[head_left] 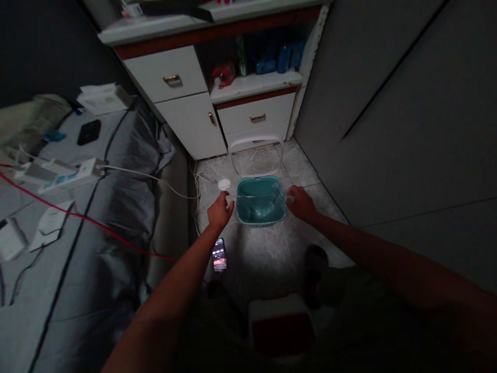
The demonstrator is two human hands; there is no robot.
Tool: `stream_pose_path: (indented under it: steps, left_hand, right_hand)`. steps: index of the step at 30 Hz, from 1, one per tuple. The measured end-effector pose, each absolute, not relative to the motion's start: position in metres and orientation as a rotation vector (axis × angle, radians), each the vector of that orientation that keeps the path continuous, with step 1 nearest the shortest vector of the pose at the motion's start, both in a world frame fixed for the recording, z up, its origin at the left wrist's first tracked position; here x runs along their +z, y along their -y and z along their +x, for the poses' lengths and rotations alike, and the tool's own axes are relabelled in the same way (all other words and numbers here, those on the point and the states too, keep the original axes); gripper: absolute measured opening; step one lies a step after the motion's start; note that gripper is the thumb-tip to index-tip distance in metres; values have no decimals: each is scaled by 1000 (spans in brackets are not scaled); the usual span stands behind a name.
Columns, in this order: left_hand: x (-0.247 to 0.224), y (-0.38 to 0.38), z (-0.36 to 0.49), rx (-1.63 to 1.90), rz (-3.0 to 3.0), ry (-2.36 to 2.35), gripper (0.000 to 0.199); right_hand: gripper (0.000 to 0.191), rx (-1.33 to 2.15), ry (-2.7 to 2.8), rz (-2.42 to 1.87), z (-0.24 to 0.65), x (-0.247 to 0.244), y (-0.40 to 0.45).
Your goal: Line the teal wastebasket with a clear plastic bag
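A teal bin [261,220] stands on the tiled floor in front of me, with a thin clear plastic bag [266,207] spread in and over its opening. To the bin's left is my left hand [220,211], its fingers curled at the film's left edge; the film is faint there. My right hand [301,203] is closed at the right edge of the film, just beside the rim. Behind the bin a white rectangular ring [256,139] stands tilted up. Close to my left hand lies a small white round object [224,184] on the floor.
A lit phone [219,255] showing a timer is below my left forearm. White cables [198,178] run along the floor by the bed [155,207]. White drawers [254,116] stand behind, a grey panel [407,129] rises at right, and a white-and-red stool [282,331] is between my legs.
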State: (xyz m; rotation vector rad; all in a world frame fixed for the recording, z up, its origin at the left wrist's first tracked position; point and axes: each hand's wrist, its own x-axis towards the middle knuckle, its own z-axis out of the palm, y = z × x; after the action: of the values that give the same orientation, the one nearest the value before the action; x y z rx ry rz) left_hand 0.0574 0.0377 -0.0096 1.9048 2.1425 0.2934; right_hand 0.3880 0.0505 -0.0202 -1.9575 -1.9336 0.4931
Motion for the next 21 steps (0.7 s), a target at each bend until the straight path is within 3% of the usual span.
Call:
stream_pose_path:
  steps: [2,7,13,21]
  left_hand:
    - [-10,-45,56,233,1967,-2112,46]
    - [-19,-67,48,125,2030,-2112,32]
    - [-38,-96,43,239,2005,-2064,29]
    - [-80,-147,35,524,1898,-1940,23]
  right_hand:
    - [37,465,1961,-1920,382,-17,-55]
    - [52,493,2023,-1881,375,-31,-80]
    - [26,514,2074,-1902,377,-52,-112]
    - [25,653,1814,-2027,393,-70,-151]
